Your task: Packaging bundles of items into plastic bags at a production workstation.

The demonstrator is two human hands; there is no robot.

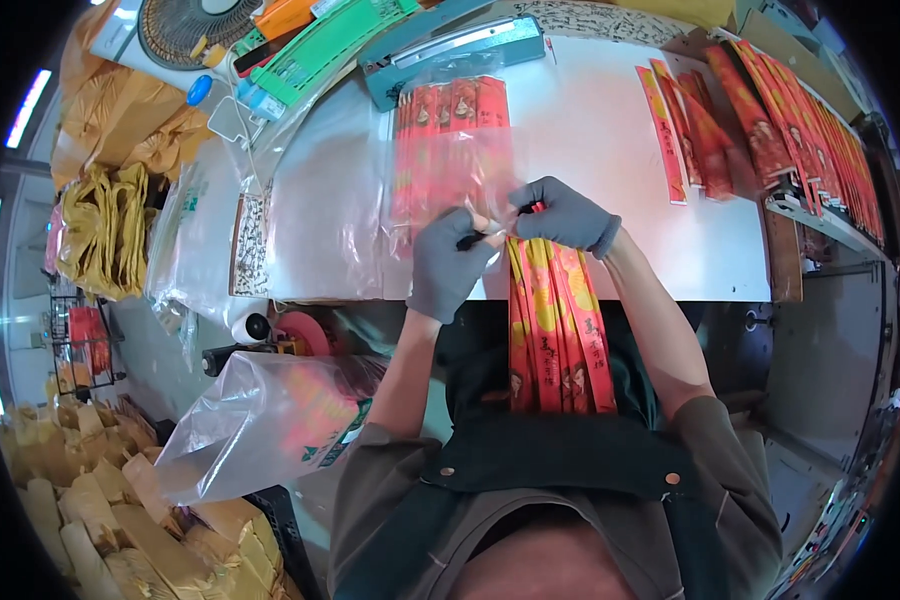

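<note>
While both hands meet at the table's near edge, a fanned bundle of long red-and-yellow printed packets (560,325) lies just on the body side of them, over the lap. Its long axis runs from the fingers back toward the chest, and its far end comes right up beneath the grey-gloved right hand (568,215), clearly the nearer of the two. That hand is curled with its fingers bent inward; whether they grip anything is hidden. To its left, the grey-gloved left hand (445,258), fingertips bare, has thumb and fingers drawn together beside the near end of a clear plastic bag (450,175); whether film is pinched there is not plain. Directly beyond the hands, that bag covers more red packets, lying roughly in line with the bundle. Farther off past it stands a long teal metal device (455,55). Rightward of the grip, on the white tabletop (590,120), lie loose red strips (670,130), and beyond them a tight row of upright red packets (815,150).
</note>
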